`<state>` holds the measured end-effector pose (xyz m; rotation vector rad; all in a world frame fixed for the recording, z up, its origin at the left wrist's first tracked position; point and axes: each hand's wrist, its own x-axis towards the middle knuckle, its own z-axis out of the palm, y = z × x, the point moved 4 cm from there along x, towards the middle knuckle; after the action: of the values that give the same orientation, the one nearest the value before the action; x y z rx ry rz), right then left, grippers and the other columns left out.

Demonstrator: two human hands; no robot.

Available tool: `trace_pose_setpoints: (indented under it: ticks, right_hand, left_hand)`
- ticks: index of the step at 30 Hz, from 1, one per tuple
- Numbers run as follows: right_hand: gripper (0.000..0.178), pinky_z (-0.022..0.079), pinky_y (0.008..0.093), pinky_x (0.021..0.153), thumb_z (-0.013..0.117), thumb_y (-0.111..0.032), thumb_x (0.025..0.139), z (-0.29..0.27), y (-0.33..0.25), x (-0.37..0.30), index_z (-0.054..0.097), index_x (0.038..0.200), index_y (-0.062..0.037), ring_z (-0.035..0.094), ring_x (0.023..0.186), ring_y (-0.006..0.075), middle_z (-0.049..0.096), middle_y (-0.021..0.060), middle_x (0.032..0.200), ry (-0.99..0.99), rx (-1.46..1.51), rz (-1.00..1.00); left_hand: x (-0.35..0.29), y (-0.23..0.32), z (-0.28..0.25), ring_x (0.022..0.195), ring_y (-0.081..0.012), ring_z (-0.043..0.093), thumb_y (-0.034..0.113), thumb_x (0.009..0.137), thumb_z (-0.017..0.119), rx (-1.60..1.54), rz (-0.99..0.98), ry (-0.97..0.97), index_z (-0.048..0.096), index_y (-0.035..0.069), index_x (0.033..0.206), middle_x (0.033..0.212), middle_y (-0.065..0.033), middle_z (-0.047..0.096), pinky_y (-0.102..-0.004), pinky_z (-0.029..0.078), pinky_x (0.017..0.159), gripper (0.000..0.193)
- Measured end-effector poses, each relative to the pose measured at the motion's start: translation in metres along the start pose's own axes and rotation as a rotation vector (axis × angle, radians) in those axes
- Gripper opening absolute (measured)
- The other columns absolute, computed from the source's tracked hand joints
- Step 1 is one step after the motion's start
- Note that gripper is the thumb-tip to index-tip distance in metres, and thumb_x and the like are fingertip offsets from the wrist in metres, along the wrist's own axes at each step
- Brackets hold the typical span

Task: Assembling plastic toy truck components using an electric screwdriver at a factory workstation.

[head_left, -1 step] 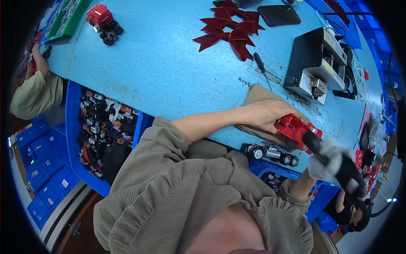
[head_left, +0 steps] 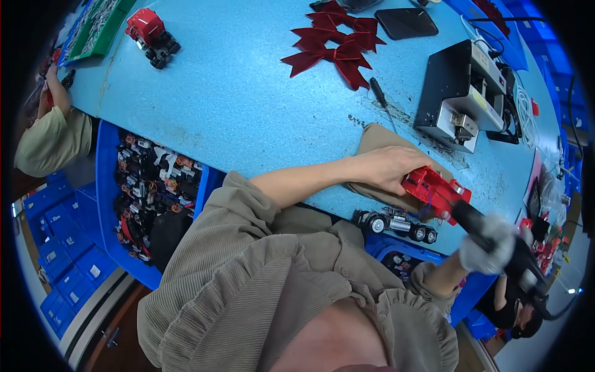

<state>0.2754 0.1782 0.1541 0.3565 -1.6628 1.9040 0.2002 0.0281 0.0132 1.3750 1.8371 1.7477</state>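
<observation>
My left hand (head_left: pixel 401 167) grips a red plastic toy truck cab (head_left: pixel 434 192), its hollow inside facing up, on a brown cloth pad (head_left: pixel 384 137). My right hand (head_left: pixel 489 245), in a white glove, is closed round a black electric screwdriver (head_left: pixel 472 224). The tool's front end points at the cab's right part; whether its bit touches the plastic I cannot tell. Just nearer me, at the table's edge, lies a black and silver truck chassis (head_left: pixel 396 223) with wheels.
A finished-looking red toy truck (head_left: pixel 152 37) stands far left. Red velvet bows (head_left: pixel 338 46), a phone (head_left: pixel 406 23), a loose screwdriver (head_left: pixel 379 93) and a black and silver machine (head_left: pixel 455 93) lie beyond my hands. A blue bin (head_left: pixel 106 186) of parts stands left; co-workers sit at both sides.
My right hand and the electric screwdriver have shifted a little to the right, with the tool's front end slightly lower. My left hand and the cab are nearly unchanged.
</observation>
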Motion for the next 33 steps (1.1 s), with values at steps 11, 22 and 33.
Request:
trace_pose_setpoints:
  ticks: [11, 22, 33]
  right_hand:
    - [0.014, 0.038, 0.0249, 0.048, 0.057, -0.017, 0.079, -0.190, 0.037, -0.018, 0.053, 0.083, -0.0042, 0.041, 0.049, 0.0116, 0.042, -0.0009, 0.058, 0.704, -0.103, 0.672]
    - [0.044, 0.046, 0.0296, 0.071, 0.064, -0.022, 0.078, -0.244, 0.094, -0.074, 0.050, 0.114, -0.0019, 0.055, 0.077, 0.0178, 0.058, 0.0088, 0.092, 0.139, -1.105, 0.768]
    - [0.044, 0.041, 0.0333, 0.089, 0.066, 0.006, 0.066, -0.081, 0.052, -0.213, 0.050, 0.106, -0.0038, 0.053, 0.099, 0.0205, 0.056, 0.0096, 0.104, 0.115, -0.787, 0.539]
  left_hand:
    - [-0.001, 0.006, 0.005, 0.099, -0.0329, 0.053, 0.019, 0.063, 0.072, 0.123, 0.025, 0.058, 0.048, 0.007, 0.115, 0.102, -0.0147, 0.057, -0.0401, 0.042, 0.086, 0.058]
    - [-0.003, 0.006, 0.012, 0.097, -0.0304, 0.055, 0.018, 0.061, 0.074, 0.127, 0.014, 0.046, 0.050, 0.006, 0.114, 0.100, -0.0147, 0.057, -0.0382, 0.044, 0.084, 0.059]
    - [-0.003, 0.022, 0.003, 0.098, -0.0287, 0.052, 0.016, 0.061, 0.075, 0.003, -0.007, 0.061, 0.050, 0.004, 0.114, 0.106, -0.0142, 0.054, -0.0347, 0.043, 0.085, 0.060]
